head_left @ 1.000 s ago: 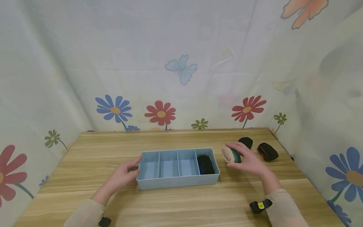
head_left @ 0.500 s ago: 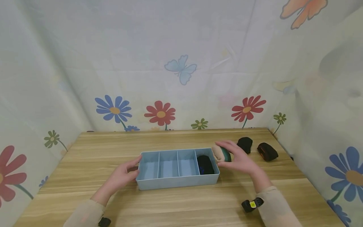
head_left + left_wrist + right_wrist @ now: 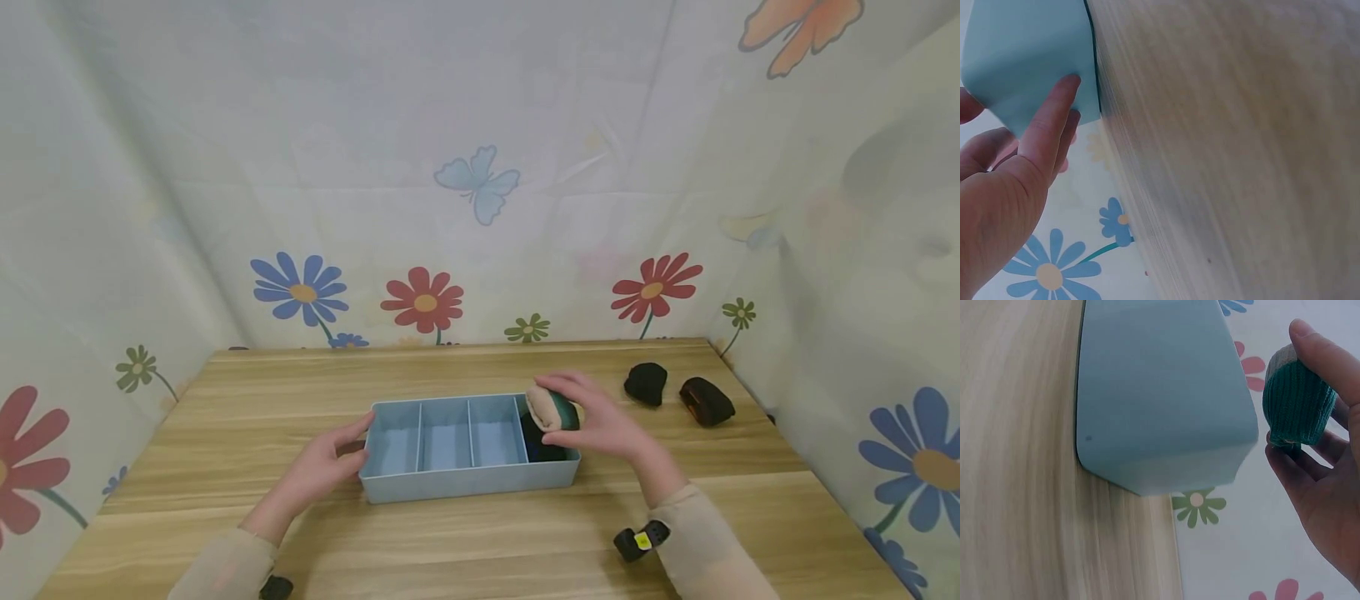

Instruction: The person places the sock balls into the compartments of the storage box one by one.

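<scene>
My right hand [image 3: 609, 427] pinches a rolled-up pair of beige and green socks [image 3: 551, 408] between thumb and fingers, over the rightmost compartment of a pale blue divided box [image 3: 472, 482]. A black rolled sock bundle [image 3: 534, 444] lies in that compartment, partly hidden beneath. In the right wrist view the ribbed green side of the held socks [image 3: 1299, 403] shows above the level of the box's rim. My left hand [image 3: 322, 462] rests at the box's left end; in the left wrist view its fairly straight fingers [image 3: 1047, 125] touch the end wall [image 3: 1029, 56].
Two more dark rolled bundles lie at the right of the table: a black one [image 3: 646, 384] and a black one with orange-red trim [image 3: 707, 402]. The wooden table [image 3: 480, 550] meets a flower-printed cloth backdrop [image 3: 480, 108] behind and at both sides.
My right hand has carried the beige and green socks leftward, from beside the black bundle to over the box's rightmost compartment. The left hand and box have stayed in place.
</scene>
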{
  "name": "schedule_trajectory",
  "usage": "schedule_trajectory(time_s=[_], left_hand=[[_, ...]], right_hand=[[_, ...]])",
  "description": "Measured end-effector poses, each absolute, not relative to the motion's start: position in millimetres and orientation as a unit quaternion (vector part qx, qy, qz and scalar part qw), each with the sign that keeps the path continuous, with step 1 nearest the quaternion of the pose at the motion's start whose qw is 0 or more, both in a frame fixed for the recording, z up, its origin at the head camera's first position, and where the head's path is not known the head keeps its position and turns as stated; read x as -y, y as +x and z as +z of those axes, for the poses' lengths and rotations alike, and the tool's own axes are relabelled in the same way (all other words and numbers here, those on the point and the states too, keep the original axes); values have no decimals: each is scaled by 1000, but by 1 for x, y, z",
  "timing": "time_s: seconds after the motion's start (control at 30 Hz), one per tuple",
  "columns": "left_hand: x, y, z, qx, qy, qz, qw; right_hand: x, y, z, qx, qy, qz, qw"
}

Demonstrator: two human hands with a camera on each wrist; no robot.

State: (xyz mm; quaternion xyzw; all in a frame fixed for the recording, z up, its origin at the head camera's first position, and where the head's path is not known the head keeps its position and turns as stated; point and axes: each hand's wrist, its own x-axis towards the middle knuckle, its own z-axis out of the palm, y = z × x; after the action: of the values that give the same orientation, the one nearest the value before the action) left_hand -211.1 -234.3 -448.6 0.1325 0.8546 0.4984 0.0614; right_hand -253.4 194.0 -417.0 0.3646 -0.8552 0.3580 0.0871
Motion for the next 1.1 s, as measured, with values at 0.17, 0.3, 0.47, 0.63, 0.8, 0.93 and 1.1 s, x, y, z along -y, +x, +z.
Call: schedule_trajectory(time_s=[0.17, 0.3, 0.47, 0.63, 0.8, 0.93, 1.1], left_hand=[[234, -211, -449, -854, 134, 499, 62], [234, -211, -449, -857, 129, 495, 65], [235, -212, -450, -855, 128, 498, 67], [235, -211, -450, -853, 131, 501, 66], [234, -211, -450, -856, 127, 497, 65], [234, -211, -449, -857, 127, 496, 64], [234, -210, -447, -853, 132, 500, 66]], right_hand=[[-183, -254, -419, 856, 371, 349, 86], [-174, -254, -420, 855, 379, 342, 88], [-163, -253, -422, 854, 388, 332, 93], [-153, -251, -424, 861, 384, 324, 85], [-145, -249, -424, 865, 377, 322, 78], [-139, -247, -423, 871, 363, 324, 71], [-131, -245, -422, 873, 358, 324, 72]])
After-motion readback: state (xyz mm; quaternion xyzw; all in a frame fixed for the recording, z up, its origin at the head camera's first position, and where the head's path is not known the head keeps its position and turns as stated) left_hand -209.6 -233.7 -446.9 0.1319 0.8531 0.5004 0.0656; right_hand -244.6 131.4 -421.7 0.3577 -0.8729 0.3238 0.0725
